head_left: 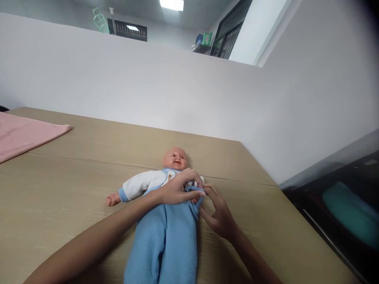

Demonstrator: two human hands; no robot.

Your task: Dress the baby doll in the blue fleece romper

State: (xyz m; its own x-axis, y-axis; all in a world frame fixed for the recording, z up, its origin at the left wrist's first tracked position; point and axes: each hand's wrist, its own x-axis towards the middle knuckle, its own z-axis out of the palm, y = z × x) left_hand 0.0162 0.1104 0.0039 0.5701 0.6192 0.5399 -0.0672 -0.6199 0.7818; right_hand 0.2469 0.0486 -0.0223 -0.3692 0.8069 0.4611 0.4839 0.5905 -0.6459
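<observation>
A baby doll lies on its back, head away from me, dressed in a white and blue fleece outfit with blue legs. My left hand reaches across the doll's chest. Its thumb and fingers close on blue-edged cloth at the doll's side, on the right of the view. At that same spot my right hand has its bent fingertips against the cloth. Part of a doll hand shows under my left thumb; the rest of that arm is mostly hidden. The other doll arm stretches out to the left.
The wooden table has a seam across it and ends at a pale wall. A pink cloth lies at the far left. Beyond the right edge sits a dark surface with a blurred green item.
</observation>
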